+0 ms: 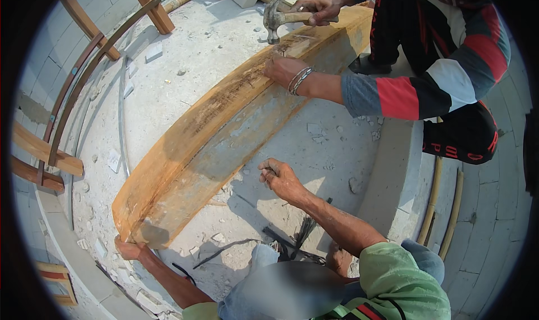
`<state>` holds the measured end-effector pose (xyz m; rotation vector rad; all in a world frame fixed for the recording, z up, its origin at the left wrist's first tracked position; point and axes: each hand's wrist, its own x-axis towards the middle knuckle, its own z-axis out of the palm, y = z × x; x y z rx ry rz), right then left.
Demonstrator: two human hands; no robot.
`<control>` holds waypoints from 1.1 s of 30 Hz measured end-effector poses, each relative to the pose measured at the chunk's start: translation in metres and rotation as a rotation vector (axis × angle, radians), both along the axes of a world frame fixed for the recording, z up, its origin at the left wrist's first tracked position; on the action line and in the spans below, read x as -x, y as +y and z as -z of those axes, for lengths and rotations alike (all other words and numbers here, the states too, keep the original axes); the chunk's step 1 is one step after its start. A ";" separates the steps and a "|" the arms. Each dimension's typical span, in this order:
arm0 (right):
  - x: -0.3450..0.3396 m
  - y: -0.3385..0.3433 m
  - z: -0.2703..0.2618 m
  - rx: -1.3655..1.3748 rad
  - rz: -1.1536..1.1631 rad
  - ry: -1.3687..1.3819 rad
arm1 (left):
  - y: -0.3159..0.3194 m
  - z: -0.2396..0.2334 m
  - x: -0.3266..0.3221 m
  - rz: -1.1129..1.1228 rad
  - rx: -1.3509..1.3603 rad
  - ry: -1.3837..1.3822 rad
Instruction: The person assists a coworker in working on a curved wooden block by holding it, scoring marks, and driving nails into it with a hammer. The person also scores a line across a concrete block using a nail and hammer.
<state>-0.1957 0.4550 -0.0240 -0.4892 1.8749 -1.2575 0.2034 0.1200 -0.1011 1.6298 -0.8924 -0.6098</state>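
Two long wooden boards meet lengthwise in an angled form [219, 105], its faces stained and smeared with dried cement. Its near left end is gripped by my left hand [131, 249], thumb side up by the corner. My right hand [278, 179] hovers over the floor, right of the lower board and apart from it, with fingers curled; whether something small is between them I cannot tell. At the far end, a co-worker's hand [324, 10] holds a claw hammer [276, 19] above the upper edge. The co-worker's other hand [288, 71] rests on that edge; its fingertips are partly hidden.
The co-worker crouches at upper right beside a low block wall [389, 168]. Black ties or wires [305, 231] lie near my knees. Wooden frames with curved metal strips [69, 105] stand at left. Bamboo poles [433, 202] lie at right. Rubble [153, 52] litters the concrete floor.
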 end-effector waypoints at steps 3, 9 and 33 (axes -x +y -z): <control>0.001 -0.001 0.000 -0.012 0.001 0.029 | 0.002 0.008 -0.018 0.048 -0.041 -0.612; 0.004 0.003 0.007 0.036 0.044 -0.018 | 0.011 -0.018 0.020 -0.024 -0.040 0.258; -0.008 0.004 0.010 0.030 0.012 -0.070 | 0.001 -0.019 0.024 -0.139 -0.034 0.243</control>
